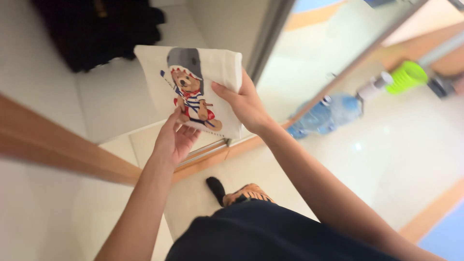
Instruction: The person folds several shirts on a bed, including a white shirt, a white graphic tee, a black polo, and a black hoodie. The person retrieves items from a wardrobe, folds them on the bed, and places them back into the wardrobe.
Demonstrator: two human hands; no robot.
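I hold a folded white cloth [162,82] printed with a cartoon bear in a striped shirt, raised in front of me. My right hand [244,104] grips its right edge, thumb on the front. My left hand [175,137] supports the cloth's lower edge from beneath, fingers behind it and thumb against the front. Both forearms reach up from the bottom of the view over my dark clothing.
A wooden ledge [58,147] crosses at left. Black items [99,29] lie at top left on white tiles. A sliding door track [208,150] runs below the cloth. A large blue water bottle [328,113] and a green object [408,76] sit at right.
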